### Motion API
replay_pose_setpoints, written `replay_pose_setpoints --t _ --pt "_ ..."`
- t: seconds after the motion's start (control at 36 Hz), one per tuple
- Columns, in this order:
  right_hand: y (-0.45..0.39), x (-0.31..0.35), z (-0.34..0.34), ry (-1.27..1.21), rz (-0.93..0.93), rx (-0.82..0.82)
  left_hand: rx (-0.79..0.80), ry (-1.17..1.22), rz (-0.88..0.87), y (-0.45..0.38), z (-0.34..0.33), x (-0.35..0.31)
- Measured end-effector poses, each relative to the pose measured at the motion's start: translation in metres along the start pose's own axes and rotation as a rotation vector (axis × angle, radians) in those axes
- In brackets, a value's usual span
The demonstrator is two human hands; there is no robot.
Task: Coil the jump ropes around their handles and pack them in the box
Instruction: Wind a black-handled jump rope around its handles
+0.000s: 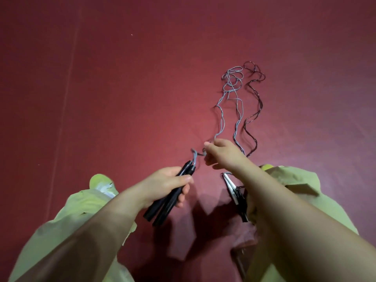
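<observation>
Right forearm point(284, 210) hides second handle pair point(234, 190).

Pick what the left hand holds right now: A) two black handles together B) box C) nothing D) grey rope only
A: the left hand is wrapped round the pair of black handles, while the right hand pinches the grey rope just beyond their tips.

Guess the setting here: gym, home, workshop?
Likely an indoor sports or exercise floor, though home can't be ruled out. Cues: a smooth dark red floor with a faint seam line, and jump ropes laid out on it. No furniture or walls in view.
</observation>
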State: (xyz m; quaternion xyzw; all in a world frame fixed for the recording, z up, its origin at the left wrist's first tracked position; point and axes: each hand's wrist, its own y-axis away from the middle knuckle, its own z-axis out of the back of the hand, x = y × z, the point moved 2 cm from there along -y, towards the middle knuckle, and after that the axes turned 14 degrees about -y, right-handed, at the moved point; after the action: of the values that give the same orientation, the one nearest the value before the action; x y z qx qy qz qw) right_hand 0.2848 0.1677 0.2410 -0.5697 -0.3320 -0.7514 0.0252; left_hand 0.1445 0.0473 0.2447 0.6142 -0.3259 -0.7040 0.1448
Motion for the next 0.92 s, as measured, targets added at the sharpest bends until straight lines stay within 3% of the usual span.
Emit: replay_pose_setpoints --t 0.08,0.19,0.31,0.5,0.58,0.67,0.75,0.86,0.92 --pt "-0.018 0.004 0.003 0.136 0.103 0.013 0.033 0.029 0.041 -0.006 0.005 -0.004" --pt "-0.019 0.022 0.004 0.022 0.221 0.139 0.044 0.103 -0.023 -0.021 0.017 -0.017" --pt "-0.02 0.02 -0.003 0.029 0.224 0.317 0.116 0.24 -0.051 -0.032 0.026 -0.012" --pt "-0.024 0.0 -0.013 0.071 0.184 0.393 0.239 0.356 0.047 -0.031 0.025 -0.007" --pt "-0.024 0.0 -0.016 0.081 0.172 0.37 0.199 0.351 0.069 -0.034 0.022 -0.005" --pt "-0.024 0.004 -0.015 0.179 0.274 0.255 0.147 0.322 0.1 -0.036 0.018 -0.005" --pt "-0.024 0.006 -0.011 0.115 0.316 0.151 0.142 0.293 0.094 -0.035 0.012 -0.007" --pt "-0.023 0.001 -0.008 -0.024 0.215 0.158 0.116 0.388 0.047 -0.036 0.014 -0.009" --pt "-0.022 -0.003 -0.006 0.026 0.156 0.192 0.117 0.47 0.001 -0.037 0.019 -0.009"
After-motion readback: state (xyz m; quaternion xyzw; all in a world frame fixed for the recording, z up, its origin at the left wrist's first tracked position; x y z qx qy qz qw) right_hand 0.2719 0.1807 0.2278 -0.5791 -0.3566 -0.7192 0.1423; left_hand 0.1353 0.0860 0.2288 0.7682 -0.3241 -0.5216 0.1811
